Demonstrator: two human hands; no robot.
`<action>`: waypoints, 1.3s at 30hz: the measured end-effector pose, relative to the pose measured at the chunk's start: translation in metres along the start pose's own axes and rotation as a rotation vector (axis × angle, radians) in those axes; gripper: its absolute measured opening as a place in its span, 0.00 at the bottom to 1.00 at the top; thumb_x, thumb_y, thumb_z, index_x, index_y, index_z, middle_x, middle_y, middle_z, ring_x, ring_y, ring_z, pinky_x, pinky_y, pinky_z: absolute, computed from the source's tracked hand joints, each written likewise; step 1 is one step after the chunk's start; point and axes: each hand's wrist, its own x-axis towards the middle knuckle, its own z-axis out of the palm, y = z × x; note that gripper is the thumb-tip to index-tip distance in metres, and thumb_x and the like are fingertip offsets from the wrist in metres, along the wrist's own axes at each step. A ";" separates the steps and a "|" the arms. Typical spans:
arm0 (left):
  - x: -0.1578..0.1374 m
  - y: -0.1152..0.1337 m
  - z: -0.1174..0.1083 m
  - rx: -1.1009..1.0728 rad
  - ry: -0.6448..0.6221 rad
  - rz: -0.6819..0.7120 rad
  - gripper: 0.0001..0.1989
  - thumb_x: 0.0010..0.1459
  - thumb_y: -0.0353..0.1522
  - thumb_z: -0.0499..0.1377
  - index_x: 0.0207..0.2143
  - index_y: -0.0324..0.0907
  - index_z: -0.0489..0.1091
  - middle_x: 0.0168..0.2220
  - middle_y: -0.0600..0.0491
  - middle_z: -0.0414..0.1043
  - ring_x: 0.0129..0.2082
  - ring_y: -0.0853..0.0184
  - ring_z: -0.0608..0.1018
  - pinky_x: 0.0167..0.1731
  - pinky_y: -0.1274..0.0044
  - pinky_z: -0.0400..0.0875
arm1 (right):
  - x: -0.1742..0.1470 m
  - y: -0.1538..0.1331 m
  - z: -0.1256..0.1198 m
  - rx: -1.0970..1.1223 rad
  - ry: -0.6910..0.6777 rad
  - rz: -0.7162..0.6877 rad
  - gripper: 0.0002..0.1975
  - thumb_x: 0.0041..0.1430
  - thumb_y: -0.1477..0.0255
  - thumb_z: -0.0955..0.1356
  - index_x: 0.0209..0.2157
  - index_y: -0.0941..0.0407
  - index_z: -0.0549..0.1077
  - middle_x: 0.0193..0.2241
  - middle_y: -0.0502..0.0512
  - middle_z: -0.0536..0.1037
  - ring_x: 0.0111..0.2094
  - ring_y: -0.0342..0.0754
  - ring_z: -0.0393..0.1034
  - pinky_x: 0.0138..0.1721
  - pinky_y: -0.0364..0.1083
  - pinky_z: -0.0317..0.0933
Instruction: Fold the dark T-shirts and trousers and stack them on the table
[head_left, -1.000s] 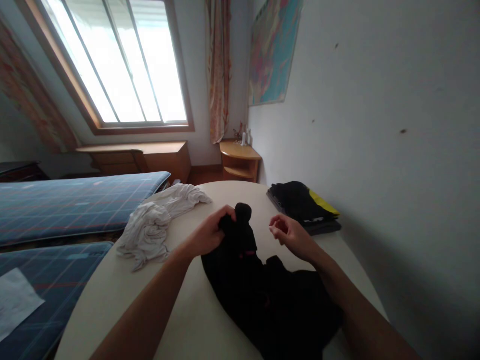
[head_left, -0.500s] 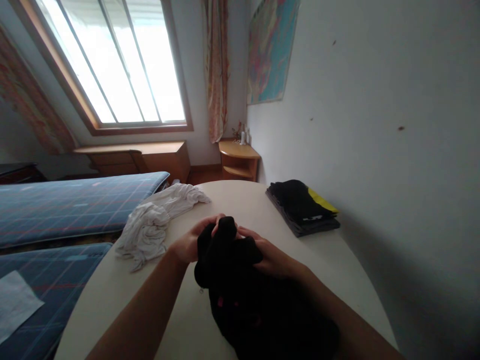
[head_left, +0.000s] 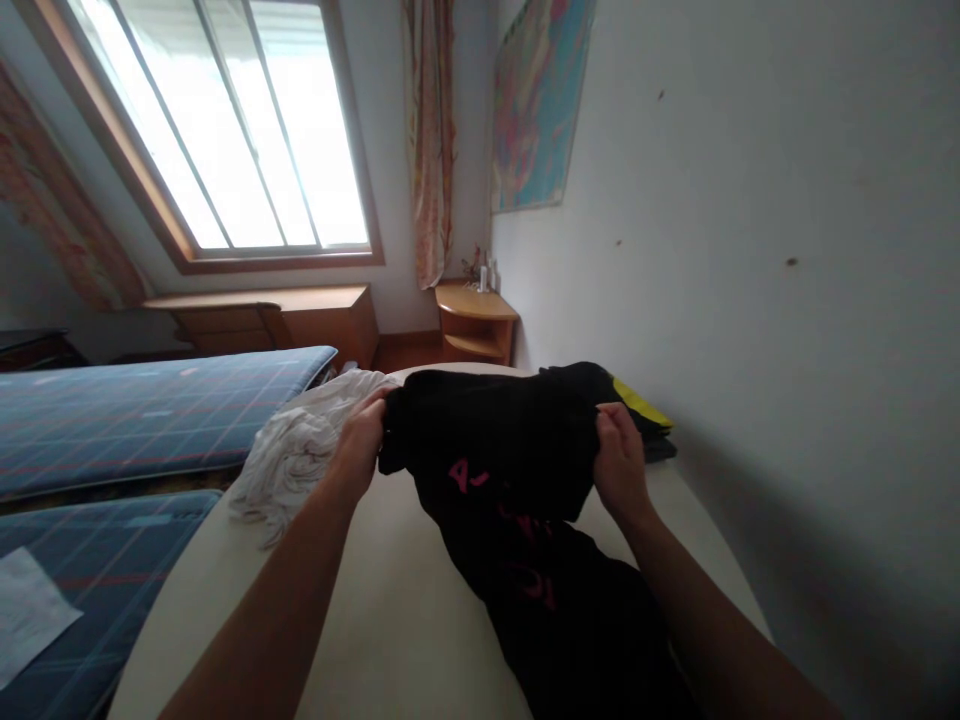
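Observation:
A black garment (head_left: 495,430) with pink lettering is stretched between my two hands, its upper edge spread wide above the table. Its lower part hangs down toward me over the pale table (head_left: 390,610); whether it is a top or trousers I cannot tell. My left hand (head_left: 361,440) is closed on the garment's left end, close to a crumpled white cloth (head_left: 289,450). At the opposite end, my right hand (head_left: 621,455) grips the edge with curled fingers. Behind that hand lies a folded stack of dark clothes (head_left: 637,400) with a yellow patch, partly hidden by the garment.
Blue plaid mattresses (head_left: 150,410) lie left of the table, with a white sheet of paper (head_left: 30,610) on the nearer one. A white wall (head_left: 750,330) runs along the right. Beyond the table stand a wooden desk (head_left: 330,310) and a corner shelf (head_left: 476,305).
The hands have moved apart, left hand to the left and right hand to the right. The bunched garment is now spread out between them, showing more of its pink lettering.

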 end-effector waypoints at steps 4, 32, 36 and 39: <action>0.007 -0.007 -0.002 0.324 0.063 0.129 0.14 0.58 0.40 0.49 0.29 0.41 0.67 0.38 0.49 0.77 0.39 0.60 0.78 0.42 0.69 0.72 | -0.007 -0.001 0.002 -0.018 -0.264 -0.011 0.15 0.65 0.55 0.60 0.35 0.51 0.64 0.24 0.47 0.60 0.24 0.47 0.56 0.26 0.46 0.54; 0.011 -0.049 -0.021 1.349 -0.546 -0.154 0.26 0.55 0.53 0.56 0.40 0.40 0.76 0.36 0.44 0.80 0.36 0.55 0.81 0.31 0.74 0.68 | 0.001 0.045 -0.002 0.021 -0.823 0.060 0.19 0.61 0.64 0.67 0.51 0.57 0.70 0.39 0.57 0.79 0.40 0.53 0.74 0.44 0.53 0.69; 0.008 -0.032 -0.024 1.208 -0.624 -0.284 0.37 0.59 0.59 0.44 0.32 0.39 0.77 0.29 0.45 0.79 0.28 0.57 0.81 0.30 0.72 0.68 | 0.008 0.034 -0.006 0.162 -0.559 0.186 0.25 0.60 0.59 0.67 0.56 0.54 0.62 0.31 0.51 0.77 0.29 0.48 0.72 0.30 0.46 0.66; 0.009 -0.026 -0.021 1.295 -0.344 -0.153 0.29 0.61 0.53 0.50 0.39 0.39 0.78 0.37 0.42 0.81 0.38 0.52 0.81 0.39 0.69 0.70 | 0.012 0.027 -0.010 0.095 -0.237 0.119 0.19 0.58 0.59 0.69 0.48 0.53 0.67 0.24 0.46 0.70 0.24 0.46 0.65 0.25 0.44 0.60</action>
